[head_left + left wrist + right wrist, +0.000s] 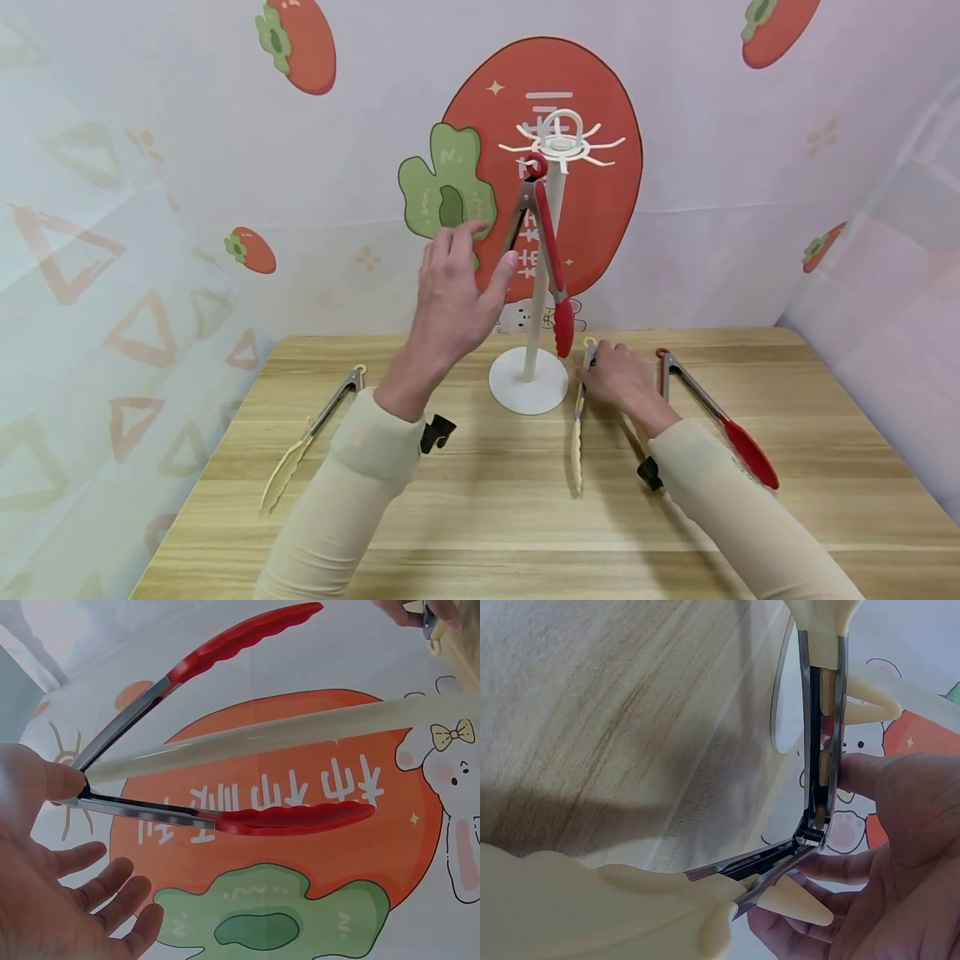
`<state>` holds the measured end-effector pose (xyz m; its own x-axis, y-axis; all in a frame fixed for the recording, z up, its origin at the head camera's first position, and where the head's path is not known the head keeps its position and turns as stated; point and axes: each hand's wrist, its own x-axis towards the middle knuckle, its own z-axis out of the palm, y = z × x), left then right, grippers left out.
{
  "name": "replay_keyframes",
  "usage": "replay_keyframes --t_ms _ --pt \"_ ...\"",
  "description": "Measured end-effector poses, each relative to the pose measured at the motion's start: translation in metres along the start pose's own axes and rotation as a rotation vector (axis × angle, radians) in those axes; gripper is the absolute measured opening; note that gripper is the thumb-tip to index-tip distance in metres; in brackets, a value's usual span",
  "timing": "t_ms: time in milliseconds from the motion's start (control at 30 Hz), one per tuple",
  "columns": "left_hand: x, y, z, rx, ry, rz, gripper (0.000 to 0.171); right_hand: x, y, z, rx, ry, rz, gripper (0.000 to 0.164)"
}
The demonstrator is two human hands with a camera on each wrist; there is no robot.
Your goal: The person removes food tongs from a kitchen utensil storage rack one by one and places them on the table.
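Note:
A pair of red-tipped tongs (pixel 550 242) hangs spread by its red ring from a hook of the white stand (pixel 538 312). My left hand (pixel 453 296) is raised just left of these tongs, fingers apart; in the left wrist view its thumb overlaps their hinge end. Low on the right, my right hand (pixel 618 375) holds cream-tipped tongs (pixel 823 645) near the hinge, thumb against one arm and fingers by the other. Their arms are spread wide, tips pointing toward me, beside the stand's round base (pixel 510 383).
Another cream-tipped pair of tongs (pixel 281 477) lies on the left of the wooden table (pixel 480 508). To the right of my right hand lies a second red-tipped pair (pixel 752 457). A persimmon-printed cloth (pixel 360 167) hangs behind the table. More hooks ring the stand's top.

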<state>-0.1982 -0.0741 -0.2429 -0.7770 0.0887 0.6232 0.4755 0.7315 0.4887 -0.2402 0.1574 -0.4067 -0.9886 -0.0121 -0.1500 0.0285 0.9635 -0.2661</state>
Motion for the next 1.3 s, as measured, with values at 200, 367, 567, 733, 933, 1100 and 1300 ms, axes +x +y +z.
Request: replay_keyframes --t_ms 200,367,567,733,933,1100,1300 --pt "0.002 0.005 0.001 -0.035 0.012 0.011 0.055 0.000 0.002 0.002 -0.005 -0.007 -0.005 0.046" --pt "0.003 0.007 0.002 -0.052 0.009 0.008 0.058 0.000 0.003 0.004 -0.012 -0.023 -0.001 0.045" --pt "0.004 0.010 0.005 -0.059 0.006 0.011 0.059 0.001 0.004 0.006 -0.026 -0.032 -0.009 0.049" --pt "0.004 0.013 0.006 -0.059 0.001 0.010 0.060 0.001 0.006 0.007 -0.030 -0.041 -0.013 0.054" --pt "0.006 0.016 0.008 -0.059 -0.009 0.002 0.061 0.001 0.007 0.008 -0.021 -0.029 -0.016 0.047" --pt "0.008 0.020 0.011 -0.067 -0.025 -0.011 0.063 0.002 0.008 0.008 -0.012 -0.033 -0.010 0.043" --pt "0.011 0.023 0.016 -0.100 -0.015 -0.010 0.068 0.005 0.008 0.010 -0.004 -0.048 0.001 0.042"
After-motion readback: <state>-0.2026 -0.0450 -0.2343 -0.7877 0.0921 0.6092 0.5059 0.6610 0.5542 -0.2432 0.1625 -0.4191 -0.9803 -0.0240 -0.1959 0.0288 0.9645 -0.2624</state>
